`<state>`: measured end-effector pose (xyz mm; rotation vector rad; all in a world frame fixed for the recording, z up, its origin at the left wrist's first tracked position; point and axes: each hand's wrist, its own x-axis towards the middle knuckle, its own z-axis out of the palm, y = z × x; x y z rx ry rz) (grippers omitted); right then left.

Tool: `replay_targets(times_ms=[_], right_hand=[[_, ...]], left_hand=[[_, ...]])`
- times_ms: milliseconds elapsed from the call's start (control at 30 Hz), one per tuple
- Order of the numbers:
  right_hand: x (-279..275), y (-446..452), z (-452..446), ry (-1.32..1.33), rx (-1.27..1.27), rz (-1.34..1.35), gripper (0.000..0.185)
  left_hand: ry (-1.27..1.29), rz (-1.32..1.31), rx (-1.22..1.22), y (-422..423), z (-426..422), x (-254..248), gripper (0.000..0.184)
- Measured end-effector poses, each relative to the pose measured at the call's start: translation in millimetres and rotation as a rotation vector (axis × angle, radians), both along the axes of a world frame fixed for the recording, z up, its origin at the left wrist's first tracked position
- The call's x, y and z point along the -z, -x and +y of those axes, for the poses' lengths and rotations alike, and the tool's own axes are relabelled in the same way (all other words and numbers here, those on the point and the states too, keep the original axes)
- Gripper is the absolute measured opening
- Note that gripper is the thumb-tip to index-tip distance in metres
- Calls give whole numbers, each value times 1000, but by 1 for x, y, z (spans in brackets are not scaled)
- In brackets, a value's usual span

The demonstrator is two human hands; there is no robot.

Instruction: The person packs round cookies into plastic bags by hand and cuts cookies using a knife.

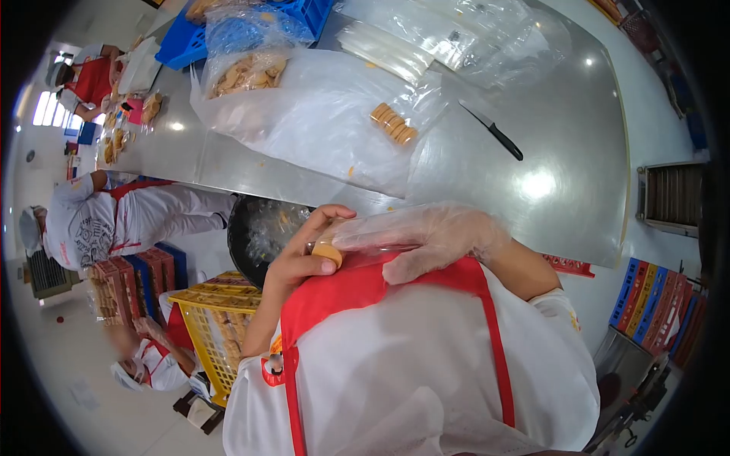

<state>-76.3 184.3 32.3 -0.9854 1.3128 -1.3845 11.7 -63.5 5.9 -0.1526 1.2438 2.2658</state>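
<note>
Close to the red apron, my left hand [304, 251] grips the end of a clear plastic bag with a round tan cookie [328, 254] showing between thumb and fingers. My right hand [437, 239], in a clear plastic glove, lies over the other part of this bag, its thumb bent toward the apron. Beyond them on the steel table, a row of several cookies [393, 124] rests in a clear bag on a plastic sheet [304, 129]. Farther left is a bag of cookie pieces [249, 74].
A black-handled knife [505, 142] lies on the steel table [563, 205]. Flat clear bags [384, 49] and a blue crate [182, 47] sit at the far side. A black bin [242, 243] and yellow crate [209, 311] stand at left, near several co-workers.
</note>
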Motion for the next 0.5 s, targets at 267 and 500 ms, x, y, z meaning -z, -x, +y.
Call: replay_targets(times_ms=[267,500], right_hand=[[33,17,44,99,627,-526,37],[13,9,25,-171,767,-433,22]], left_hand=[[179,107,-109,28,-5,5,85],[669,717,-60,35,3,5,88]])
